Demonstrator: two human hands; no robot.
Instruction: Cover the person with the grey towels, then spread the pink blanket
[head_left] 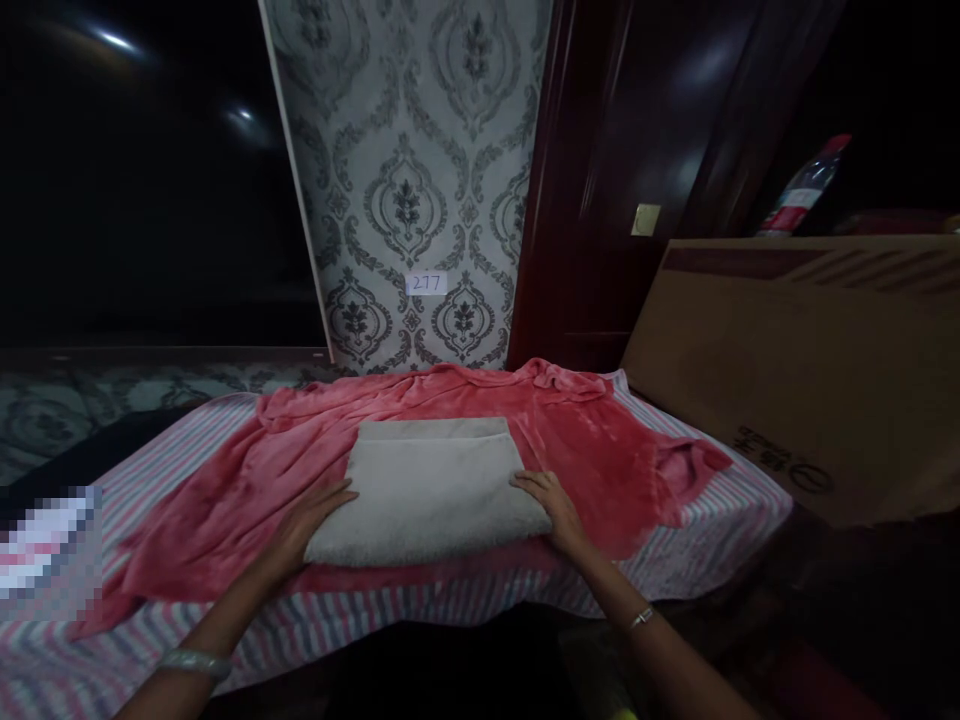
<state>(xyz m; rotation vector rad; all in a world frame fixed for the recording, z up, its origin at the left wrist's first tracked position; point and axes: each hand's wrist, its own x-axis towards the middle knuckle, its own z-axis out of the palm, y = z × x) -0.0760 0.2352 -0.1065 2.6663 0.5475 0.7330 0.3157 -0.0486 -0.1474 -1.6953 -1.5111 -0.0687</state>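
Note:
A folded light grey, towel-like cloth (431, 490) lies on a spread coral-pink plush blanket (592, 470). My left hand (311, 520) rests against the cloth's left edge, its fingers stretched out and the tips on the fabric. At the right edge, my right hand (551, 505) lies with its fingers extended over the border of the cloth. Both thumbs are hidden, and I see no clear grip. A thin strip of an underlying layer shows along the cloth's far edge.
Beneath the blanket is a striped sheet (720, 530) hanging over the near edge. A large cardboard box (810, 360) stands at right, with a red-capped bottle (802, 195) on top. A big dark screen (150, 190) is at left, and patterned wallpaper (405, 130) covers the wall behind.

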